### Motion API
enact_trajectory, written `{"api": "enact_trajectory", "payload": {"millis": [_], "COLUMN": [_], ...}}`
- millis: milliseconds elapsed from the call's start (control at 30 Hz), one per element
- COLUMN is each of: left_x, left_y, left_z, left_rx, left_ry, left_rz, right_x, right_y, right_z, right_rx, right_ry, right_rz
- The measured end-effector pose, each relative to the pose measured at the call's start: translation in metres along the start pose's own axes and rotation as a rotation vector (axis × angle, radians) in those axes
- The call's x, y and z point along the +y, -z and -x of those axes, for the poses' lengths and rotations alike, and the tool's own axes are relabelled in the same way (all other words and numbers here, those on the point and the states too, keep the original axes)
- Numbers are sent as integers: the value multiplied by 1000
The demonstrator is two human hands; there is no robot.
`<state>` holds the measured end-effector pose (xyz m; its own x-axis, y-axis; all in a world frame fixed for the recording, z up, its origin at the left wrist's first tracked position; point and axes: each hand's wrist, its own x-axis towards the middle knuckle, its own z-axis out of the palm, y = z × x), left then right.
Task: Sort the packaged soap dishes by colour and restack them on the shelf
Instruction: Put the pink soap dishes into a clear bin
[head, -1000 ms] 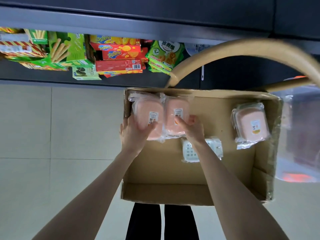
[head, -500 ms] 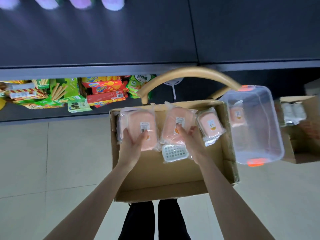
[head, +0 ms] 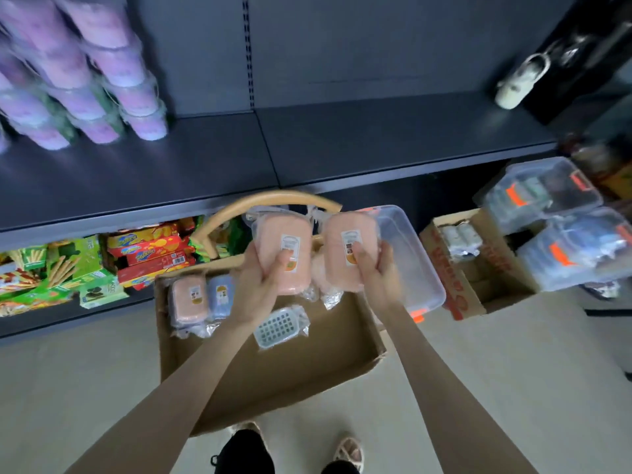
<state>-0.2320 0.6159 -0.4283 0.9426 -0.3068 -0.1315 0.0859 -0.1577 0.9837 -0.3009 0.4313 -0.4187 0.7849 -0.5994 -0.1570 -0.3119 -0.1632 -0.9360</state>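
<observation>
My left hand [head: 261,285] grips a pink packaged soap dish [head: 282,246], thumb across its label. My right hand [head: 374,271] grips a second pink packaged soap dish [head: 345,244]. Both packs are held above the open cardboard box [head: 273,378] on the floor. Inside the box lie another pink pack [head: 189,299], a blue pack [head: 221,295] beside it and a white slotted dish [head: 278,325]. More pink wrapping shows under my hands, partly hidden. The dark shelf [head: 393,145] runs above the box.
Purple wrapped rolls [head: 82,83] stack on the shelf's left. Snack boxes [head: 150,251] fill the lower shelf. A clear plastic tub [head: 407,265] sits right of the box, with a second cardboard box [head: 478,258] and clear lidded tubs [head: 554,227] beyond. A wooden hoop handle [head: 260,203] arches behind the packs.
Both hands have lifted the two pink packs up out of the box toward the shelf. My view has tilted up, bringing the dark shelf and purple rolls into sight.
</observation>
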Motion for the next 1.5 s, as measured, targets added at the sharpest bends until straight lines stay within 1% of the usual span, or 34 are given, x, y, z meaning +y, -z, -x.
{"api": "enact_trajectory", "payload": {"millis": [100, 233, 333, 433, 533, 667, 833, 933, 1000, 1133, 1200, 1300, 1433, 1500], "left_x": [19, 44, 59, 70, 71, 64, 45, 29, 13, -30, -51, -83, -128, -151], "left_y": [-45, -121, -171, -208, -235, -266, -303, -323, -334, -348, -352, -361, -377, -384], "left_z": [23, 59, 76, 75, 57, 19, -45, -78, -97, -123, -133, -149, -170, -180], "left_rx": [0, -4, 8, -5, 19, 54, 86, 102, 93, 184, 200, 185, 225, 242], "left_ry": [-30, -71, -107, -159, -153, -117, -79, -6, 62, 216, 306, 481, 604, 652], "left_rz": [-7, -7, 12, 1, -63, -197, -223, -206, -184, -320, -353, -355, -414, -466], "right_x": [2, 9, 16, 19, 24, 33, 53, 64, 76, 114, 130, 161, 202, 227], "right_y": [57, 145, 200, 238, 260, 271, 273, 269, 264, 252, 243, 230, 210, 199], "right_z": [9, 23, 25, 20, 2, -45, -123, -169, -199, -244, -261, -287, -321, -337], "right_rx": [47, 121, 144, 160, 132, 89, 44, 5, -39, -116, -156, -261, -385, -451], "right_ry": [45, 74, 82, 106, 94, 76, 49, -5, -55, -135, -148, -196, -232, -226], "right_rz": [66, 80, -8, -48, -84, -43, 72, 181, 267, 476, 502, 489, 497, 543]}}
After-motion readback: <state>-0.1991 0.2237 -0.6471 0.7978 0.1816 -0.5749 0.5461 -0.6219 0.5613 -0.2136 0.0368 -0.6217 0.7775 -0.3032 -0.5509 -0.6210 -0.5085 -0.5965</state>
